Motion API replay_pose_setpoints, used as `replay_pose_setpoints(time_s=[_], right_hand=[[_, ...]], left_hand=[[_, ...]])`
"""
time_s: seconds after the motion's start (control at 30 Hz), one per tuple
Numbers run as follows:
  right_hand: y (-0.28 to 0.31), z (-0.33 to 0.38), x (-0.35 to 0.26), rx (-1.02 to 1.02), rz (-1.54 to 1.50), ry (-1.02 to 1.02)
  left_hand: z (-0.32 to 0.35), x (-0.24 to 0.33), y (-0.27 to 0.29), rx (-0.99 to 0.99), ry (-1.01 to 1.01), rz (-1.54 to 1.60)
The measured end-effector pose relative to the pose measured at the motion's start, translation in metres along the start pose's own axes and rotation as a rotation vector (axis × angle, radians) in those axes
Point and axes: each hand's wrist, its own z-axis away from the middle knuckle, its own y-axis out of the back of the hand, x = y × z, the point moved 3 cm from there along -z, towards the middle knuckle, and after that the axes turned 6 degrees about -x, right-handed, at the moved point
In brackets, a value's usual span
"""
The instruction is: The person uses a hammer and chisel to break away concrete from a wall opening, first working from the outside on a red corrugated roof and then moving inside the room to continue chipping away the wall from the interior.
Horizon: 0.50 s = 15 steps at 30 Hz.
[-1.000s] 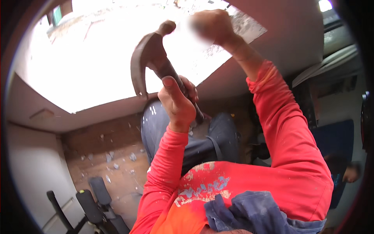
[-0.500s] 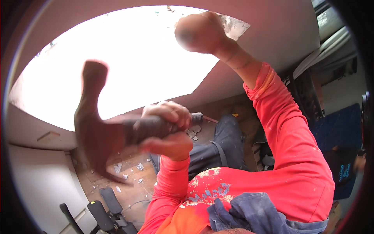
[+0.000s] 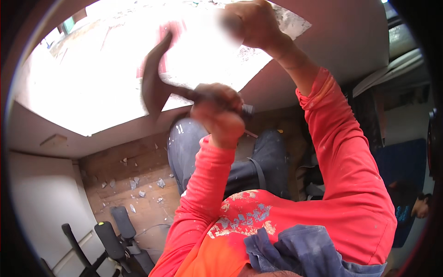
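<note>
My left hand (image 3: 219, 113) is wrapped around the dark grip of a hammer (image 3: 154, 76). The hammer's rusty brown head is raised to the left of the fist, in front of the bright opening, and blurred by motion. Higher up and to the right, my right hand (image 3: 260, 23) is a closed fist at the opening's upper edge. A dark, rounded end (image 3: 230, 24) pokes out of that fist on its left side; it is too blurred to tell its kind. The hammer and the right fist are apart.
The opening (image 3: 92, 99) is cut in a pale wall. Grey rubble chips (image 3: 160, 183) lie on the wooden floor (image 3: 110, 161). A white cabinet (image 3: 41, 198) and black padded equipment (image 3: 110, 240) stand at lower left. Another person (image 3: 420, 207) is at the right edge, near a blue panel (image 3: 401, 171).
My left hand has carried the hammer up and to the right, away from me, and its head has turned. My right fist has shifted slightly up and right with the view.
</note>
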Motion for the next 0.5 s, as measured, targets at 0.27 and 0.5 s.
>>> replay_pose_setpoints(time_s=[0.27,0.5], right_hand=[[0.003,-0.002,-0.001,0.169,-0.19,0.086],[0.002,0.001,0.005,0.198,-0.206,0.075]], left_hand=[[0.003,0.005,0.005,-0.098,-0.189,-0.159],[0.002,0.014,0.001,-0.037,-0.181,0.288]])
